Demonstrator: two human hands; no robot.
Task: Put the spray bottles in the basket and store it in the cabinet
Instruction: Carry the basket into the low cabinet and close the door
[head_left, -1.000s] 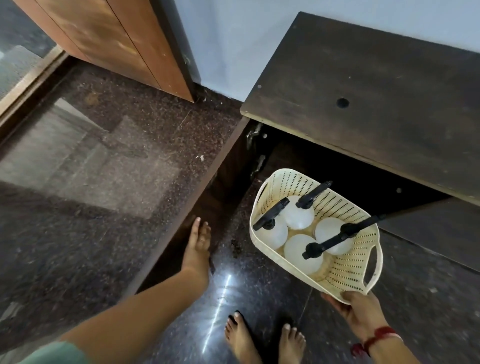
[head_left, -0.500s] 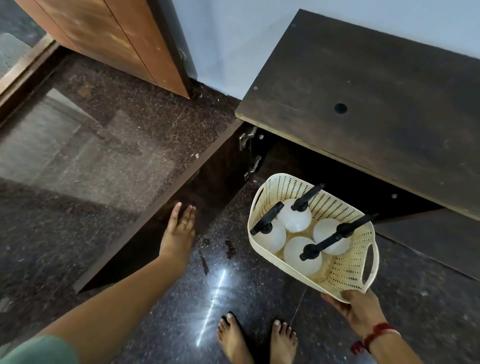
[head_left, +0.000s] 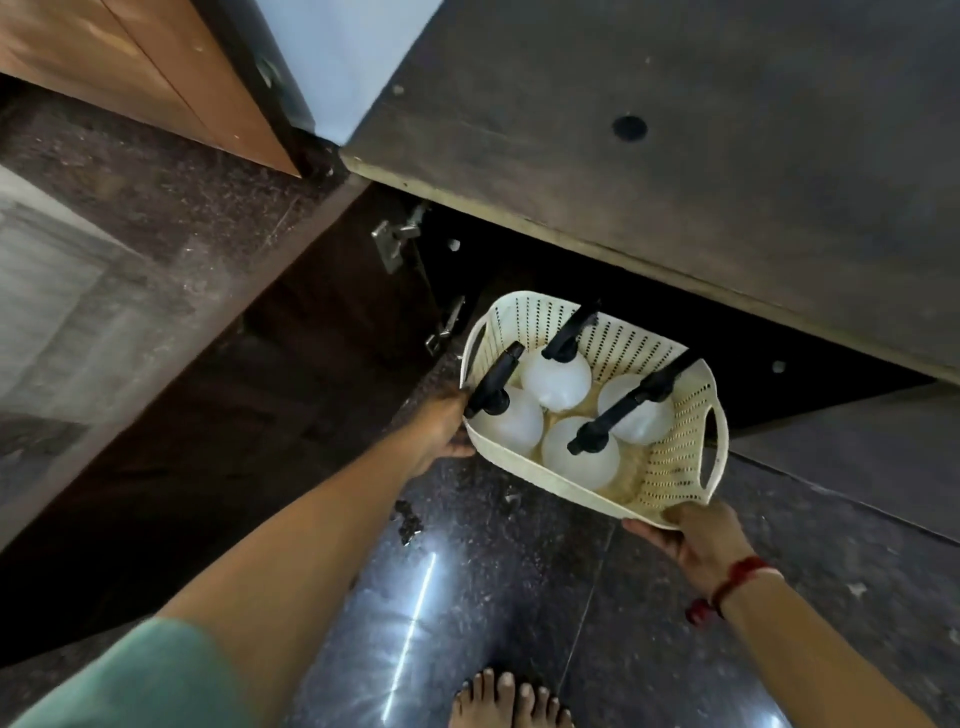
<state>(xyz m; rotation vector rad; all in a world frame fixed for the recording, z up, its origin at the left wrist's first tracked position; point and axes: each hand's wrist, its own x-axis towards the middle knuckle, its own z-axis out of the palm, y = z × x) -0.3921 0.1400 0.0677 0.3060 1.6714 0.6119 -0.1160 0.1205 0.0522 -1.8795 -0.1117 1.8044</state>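
Observation:
A cream perforated basket (head_left: 670, 457) hangs in the air in front of the open cabinet's dark opening (head_left: 524, 270). Several white spray bottles (head_left: 556, 382) with black trigger heads stand inside it. My left hand (head_left: 441, 428) grips the basket's left end. My right hand (head_left: 696, 535) holds the near right corner from below, with a red thread around the wrist. The basket is tilted, its far end just under the cabinet's top edge.
The dark wooden cabinet top (head_left: 675, 171) juts out above the opening. The open cabinet door (head_left: 218, 395) swings out to the left, metal hinges (head_left: 395, 239) on its inner edge. My bare feet (head_left: 511, 701) stand on the glossy dark floor. A brown wooden door (head_left: 130, 67) is at upper left.
My left hand left the cabinet door and took hold of the basket's left end. The view has moved closer to the cabinet opening, with the basket nearer to it.

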